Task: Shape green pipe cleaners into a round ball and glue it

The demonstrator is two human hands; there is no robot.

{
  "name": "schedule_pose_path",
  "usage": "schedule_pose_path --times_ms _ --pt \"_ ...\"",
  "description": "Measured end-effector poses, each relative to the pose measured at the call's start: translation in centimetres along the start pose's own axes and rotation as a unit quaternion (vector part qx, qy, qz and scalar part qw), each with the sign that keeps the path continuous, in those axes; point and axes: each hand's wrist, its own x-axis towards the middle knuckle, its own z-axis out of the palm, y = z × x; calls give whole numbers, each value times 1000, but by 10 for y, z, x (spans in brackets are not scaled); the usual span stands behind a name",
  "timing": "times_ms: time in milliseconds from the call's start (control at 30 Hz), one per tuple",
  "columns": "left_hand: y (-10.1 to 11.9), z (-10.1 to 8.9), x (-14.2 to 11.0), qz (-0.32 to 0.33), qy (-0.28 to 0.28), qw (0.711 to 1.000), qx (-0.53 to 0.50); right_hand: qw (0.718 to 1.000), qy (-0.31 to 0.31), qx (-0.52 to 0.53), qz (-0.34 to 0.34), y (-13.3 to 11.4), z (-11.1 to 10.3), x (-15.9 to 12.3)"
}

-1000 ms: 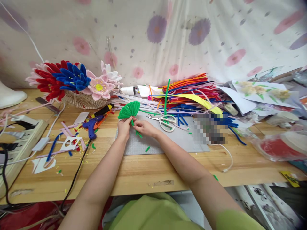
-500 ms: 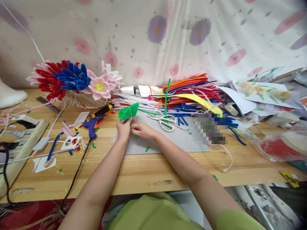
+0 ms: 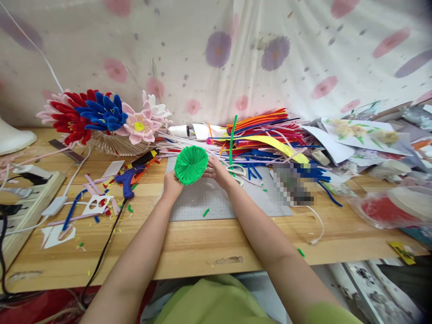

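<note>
A round green disc of looped pipe cleaners is held up facing me above the grey cutting mat. My left hand grips its lower left edge from behind, fingers closed. My right hand pinches its right edge, the fingers curled against it. White-handled scissors lie on the mat just behind my right hand, partly hidden by it.
A heap of coloured pipe cleaners lies at the back. A basket of red, blue and pink flowers stands back left, a blue glue gun and its black cord left of the mat. Papers and bags crowd the right; a power strip sits far left.
The green piece was a folded fan held edge-on with its stem down; now it is spread into a round disc and raised. My right hand moved from the stem to its right edge.
</note>
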Motion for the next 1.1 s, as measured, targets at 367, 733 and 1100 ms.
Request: schedule_pose_path --times_ms 367,733,1100 --pt "2 1 -2 5 -170 985 -10 885 -21 -419 -204 -29 6 8" --pt "10 11 -3 41 -87 994 -46 927 194 -293 -128 7 23 29" --pt "4 8 1 41 -138 989 25 916 259 -279 -127 4 22 20"
